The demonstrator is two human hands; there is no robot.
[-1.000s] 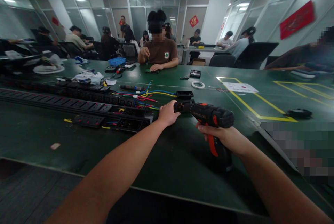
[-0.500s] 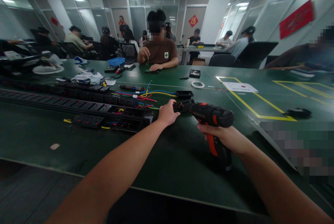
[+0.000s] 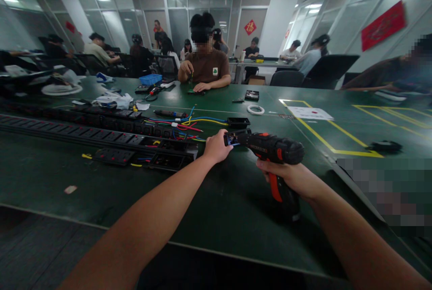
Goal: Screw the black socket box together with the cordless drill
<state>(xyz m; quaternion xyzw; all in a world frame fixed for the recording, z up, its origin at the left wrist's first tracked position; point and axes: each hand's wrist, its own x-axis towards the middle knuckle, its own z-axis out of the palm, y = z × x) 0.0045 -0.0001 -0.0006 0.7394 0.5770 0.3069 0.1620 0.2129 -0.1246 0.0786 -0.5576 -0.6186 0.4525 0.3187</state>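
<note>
Your left hand [image 3: 216, 147] holds the black part [image 3: 232, 138] near the strip [image 3: 111, 136] while your right hand [image 3: 288, 174] grips the drill [image 3: 270, 147], its nose at the part, so you seem to be screwdriving, which calls next for a straight push and the part held firm.

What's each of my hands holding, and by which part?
Your right hand holds the drill by its handle; your left hand holds a small dark part by its left side.

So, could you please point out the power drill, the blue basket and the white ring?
Power drill [image 3: 272, 147], head view: on its motor housing.
Blue basket [image 3: 149, 81], head view: on its near wall.
White ring [image 3: 256, 113], head view: on its near rim.
</note>
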